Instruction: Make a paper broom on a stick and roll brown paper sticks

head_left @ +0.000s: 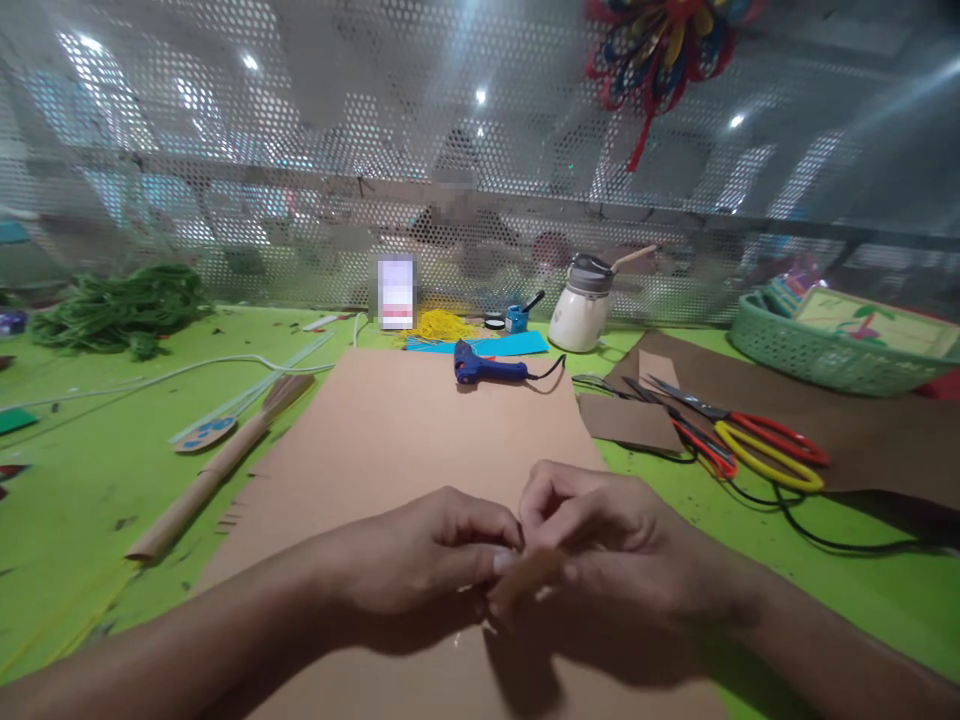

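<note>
Towards the near edge of the surface (60, 510), a small brown piece (527, 586) sits between the left hand (397, 560) and the right hand (637, 540), above a large tan sheet (420, 430). The fingers of both hands are drawn in narrow, pinching it from either side; their exact grip underneath is hidden. It looks thin, so uneven pressure or a twist between the hands could crease or tear it, and a loose pinch might let it slip onto the sheet. Near the far edge, a blue glue gun (491, 370) lies on the sheet; if hot, its nozzle could scorch paper or burn a reaching hand. Towards the right edge, scissors (772, 450) lie with bare blades, and a careless sideways reach could catch them
</note>
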Tool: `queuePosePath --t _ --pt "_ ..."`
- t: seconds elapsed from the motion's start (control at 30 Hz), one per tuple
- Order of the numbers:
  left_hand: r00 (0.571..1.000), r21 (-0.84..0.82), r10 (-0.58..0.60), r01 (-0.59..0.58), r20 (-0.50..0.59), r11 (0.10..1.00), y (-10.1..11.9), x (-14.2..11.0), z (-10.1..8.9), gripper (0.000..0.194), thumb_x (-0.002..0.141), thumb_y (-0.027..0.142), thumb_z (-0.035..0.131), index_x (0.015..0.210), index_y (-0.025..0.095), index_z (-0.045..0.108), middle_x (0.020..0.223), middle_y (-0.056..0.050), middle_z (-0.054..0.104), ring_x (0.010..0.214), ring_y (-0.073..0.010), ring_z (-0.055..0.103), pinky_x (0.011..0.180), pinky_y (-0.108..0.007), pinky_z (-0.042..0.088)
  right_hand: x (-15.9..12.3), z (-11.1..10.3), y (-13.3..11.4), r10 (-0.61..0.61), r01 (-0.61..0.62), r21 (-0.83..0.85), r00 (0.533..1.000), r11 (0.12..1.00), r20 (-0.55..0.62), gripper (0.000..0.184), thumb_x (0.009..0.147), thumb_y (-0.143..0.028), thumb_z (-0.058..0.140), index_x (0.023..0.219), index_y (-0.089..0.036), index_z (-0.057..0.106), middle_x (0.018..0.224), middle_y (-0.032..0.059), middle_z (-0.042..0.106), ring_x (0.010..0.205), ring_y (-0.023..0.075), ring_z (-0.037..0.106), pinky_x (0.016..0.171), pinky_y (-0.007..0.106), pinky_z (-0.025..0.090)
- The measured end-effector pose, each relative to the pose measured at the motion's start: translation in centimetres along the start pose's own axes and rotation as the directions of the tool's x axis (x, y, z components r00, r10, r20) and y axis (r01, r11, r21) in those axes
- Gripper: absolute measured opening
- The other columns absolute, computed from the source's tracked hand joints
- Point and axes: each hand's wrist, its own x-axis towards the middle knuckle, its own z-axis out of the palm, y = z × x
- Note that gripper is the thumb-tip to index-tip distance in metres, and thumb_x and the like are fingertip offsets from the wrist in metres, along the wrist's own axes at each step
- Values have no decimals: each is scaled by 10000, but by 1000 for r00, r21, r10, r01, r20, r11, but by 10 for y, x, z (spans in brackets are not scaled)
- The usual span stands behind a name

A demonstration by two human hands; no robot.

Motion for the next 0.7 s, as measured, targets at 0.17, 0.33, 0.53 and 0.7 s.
queuePosePath --t 0.17,0.33,0.53,0.7 --pt "953 80 137 -119 -269 990 8 3 -2 172 819 310 660 788 141 674 775 -34 579 742 -144 502 674 -258 400 4 -11 3 190 -200 -124 978 972 -90 264 958 -323 516 860 -155 695 788 38 636 734 158 582 678 273 470" --pt "872 114 190 -155 -451 981 25 2 -18 281 868 432 598 915 164 668 845 -33 617 721 -132 533 643 -249 408 12 -18 9 311 -280 -377 950 883 23 257 956 -228 470 786 -148 646 723 -2 598 679 123 517 633 224 402" --pt "901 462 185 19 -392 887 19 9 -13 226 815 365 614 796 149 680 722 -2 593 602 -119 486 537 -242 359 18 -15 19 247 -202 -529 969 824 14 248 941 -211 475 849 -149 697 784 36 674 723 149 571 656 244 418" --pt "917 651 136 155 -374 743 29 8 -14 203 783 318 573 758 151 686 651 7 586 598 -132 505 542 -238 375 20 -12 16 281 -299 -431 954 851 -106 223 913 -207 516 890 -159 733 835 38 728 757 157 617 680 259 440"
